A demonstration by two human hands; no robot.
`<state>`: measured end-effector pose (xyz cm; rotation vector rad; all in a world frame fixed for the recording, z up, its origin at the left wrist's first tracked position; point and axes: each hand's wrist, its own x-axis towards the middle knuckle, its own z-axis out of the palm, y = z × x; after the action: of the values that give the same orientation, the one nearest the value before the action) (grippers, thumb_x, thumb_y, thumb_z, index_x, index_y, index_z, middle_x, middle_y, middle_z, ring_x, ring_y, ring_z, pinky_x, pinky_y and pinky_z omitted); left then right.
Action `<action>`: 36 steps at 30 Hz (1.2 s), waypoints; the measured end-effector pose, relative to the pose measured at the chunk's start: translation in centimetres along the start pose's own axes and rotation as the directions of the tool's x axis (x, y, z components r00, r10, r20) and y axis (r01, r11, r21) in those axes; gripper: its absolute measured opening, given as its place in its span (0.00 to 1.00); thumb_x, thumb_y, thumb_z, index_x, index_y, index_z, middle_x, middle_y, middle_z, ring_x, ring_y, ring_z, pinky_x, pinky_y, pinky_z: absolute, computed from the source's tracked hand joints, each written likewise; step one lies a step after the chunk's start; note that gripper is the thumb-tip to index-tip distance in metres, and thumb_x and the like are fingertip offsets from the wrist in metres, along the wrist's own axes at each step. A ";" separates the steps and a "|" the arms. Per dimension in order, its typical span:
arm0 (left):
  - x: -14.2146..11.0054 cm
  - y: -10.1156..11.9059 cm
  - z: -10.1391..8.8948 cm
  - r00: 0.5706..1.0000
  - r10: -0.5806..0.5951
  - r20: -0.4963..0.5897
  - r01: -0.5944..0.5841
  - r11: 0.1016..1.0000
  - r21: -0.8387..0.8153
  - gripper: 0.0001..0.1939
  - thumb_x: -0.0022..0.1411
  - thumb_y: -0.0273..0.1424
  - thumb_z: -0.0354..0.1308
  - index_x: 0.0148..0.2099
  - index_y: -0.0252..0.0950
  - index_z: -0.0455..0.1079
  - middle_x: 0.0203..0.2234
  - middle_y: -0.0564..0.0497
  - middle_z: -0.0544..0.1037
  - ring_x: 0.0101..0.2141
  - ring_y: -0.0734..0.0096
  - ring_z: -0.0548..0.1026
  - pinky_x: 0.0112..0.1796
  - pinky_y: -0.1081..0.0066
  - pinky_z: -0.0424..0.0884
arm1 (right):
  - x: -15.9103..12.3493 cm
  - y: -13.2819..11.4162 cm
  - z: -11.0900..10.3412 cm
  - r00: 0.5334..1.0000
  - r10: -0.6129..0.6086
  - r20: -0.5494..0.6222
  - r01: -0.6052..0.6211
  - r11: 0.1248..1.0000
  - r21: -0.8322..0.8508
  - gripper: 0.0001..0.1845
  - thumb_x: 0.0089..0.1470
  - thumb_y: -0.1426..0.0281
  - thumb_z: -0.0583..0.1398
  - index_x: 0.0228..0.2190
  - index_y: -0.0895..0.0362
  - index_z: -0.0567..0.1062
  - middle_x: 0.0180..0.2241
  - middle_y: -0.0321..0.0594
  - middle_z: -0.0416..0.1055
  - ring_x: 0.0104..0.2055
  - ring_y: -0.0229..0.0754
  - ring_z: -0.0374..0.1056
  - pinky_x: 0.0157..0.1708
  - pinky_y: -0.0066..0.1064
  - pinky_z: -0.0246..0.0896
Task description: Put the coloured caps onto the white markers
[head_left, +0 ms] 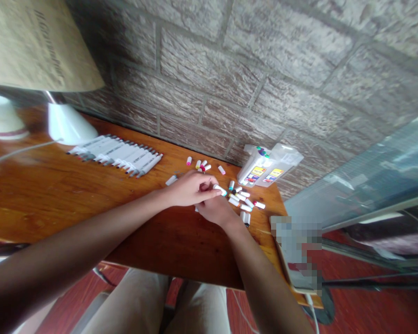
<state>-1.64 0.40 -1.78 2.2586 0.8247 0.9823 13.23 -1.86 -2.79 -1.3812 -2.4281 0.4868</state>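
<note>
The left grip [191, 188] pinches 1 white cap [220, 189] at its tip; the right grip [214, 209], just below, I cannot tell.

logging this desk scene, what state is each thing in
White-barrelled grey-ended markers: lying in a row
Short white cylinders with coloured ends: scattered loose
Clear plastic case: standing
Beige-shaded white lamp: upright, lit or not unclear
Left hand: grip closed on one white cylinder
Right hand: grip hidden

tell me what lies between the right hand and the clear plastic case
In the head view, small white caps with coloured ends lie scattered between the right hand and the clear plastic case.
</note>
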 end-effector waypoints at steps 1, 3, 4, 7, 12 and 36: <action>0.0 0.0 0.0 1.000 0.001 0.001 -0.001 1.000 0.007 0.16 0.68 0.42 0.61 0.40 0.33 0.79 0.20 0.57 0.71 0.24 0.76 0.65 0.28 0.74 0.56 | 0.0 0.0 0.0 1.000 0.001 0.006 -0.001 1.000 -0.008 0.18 0.58 0.79 0.58 0.50 0.66 0.76 0.53 0.55 0.75 0.55 0.53 0.70 0.56 0.44 0.69; 0.0 0.1 0.0 1.000 0.000 0.001 0.000 1.000 0.022 0.16 0.68 0.42 0.61 0.40 0.33 0.79 0.20 0.57 0.70 0.23 0.76 0.65 0.28 0.73 0.56 | 0.1 -0.1 0.0 1.000 0.011 0.010 -0.010 1.000 -0.015 0.18 0.58 0.79 0.57 0.50 0.66 0.76 0.53 0.55 0.75 0.55 0.53 0.70 0.56 0.44 0.69; 0.0 0.1 -0.1 1.000 -0.004 0.003 0.004 1.000 0.025 0.16 0.68 0.42 0.61 0.40 0.33 0.79 0.20 0.57 0.70 0.23 0.76 0.65 0.28 0.73 0.56 | 0.1 -0.1 0.0 1.000 0.016 0.009 -0.016 1.000 -0.014 0.19 0.58 0.79 0.57 0.50 0.65 0.76 0.53 0.55 0.75 0.55 0.53 0.71 0.56 0.44 0.69; 0.0 0.3 -0.2 1.000 -0.024 0.016 0.024 0.999 0.026 0.16 0.68 0.42 0.60 0.40 0.33 0.79 0.20 0.56 0.71 0.24 0.76 0.66 0.28 0.73 0.57 | 0.0 -0.1 0.0 1.000 0.021 0.003 -0.021 1.000 -0.013 0.18 0.59 0.77 0.57 0.50 0.63 0.76 0.53 0.53 0.75 0.54 0.52 0.71 0.54 0.44 0.69; -0.1 0.9 -0.3 1.000 -0.016 -0.004 0.016 0.997 0.078 0.16 0.68 0.42 0.61 0.39 0.33 0.79 0.20 0.57 0.71 0.23 0.76 0.66 0.28 0.73 0.57 | 0.0 -0.3 -0.2 0.999 0.042 0.022 -0.041 0.999 -0.033 0.16 0.58 0.78 0.56 0.47 0.62 0.77 0.50 0.50 0.76 0.52 0.50 0.72 0.53 0.41 0.70; -0.3 1.4 -0.5 0.999 0.040 0.037 -0.046 0.978 0.205 0.15 0.71 0.41 0.58 0.43 0.36 0.79 0.30 0.51 0.81 0.30 0.71 0.75 0.33 0.73 0.63 | 0.0 -0.5 -0.2 0.995 0.099 0.032 -0.097 0.995 -0.033 0.13 0.59 0.78 0.56 0.44 0.61 0.76 0.48 0.50 0.77 0.48 0.48 0.73 0.51 0.39 0.71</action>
<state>-1.74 -0.61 -0.65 2.4701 0.9031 0.9133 12.92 -2.02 -2.40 -1.5228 -2.4126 0.5013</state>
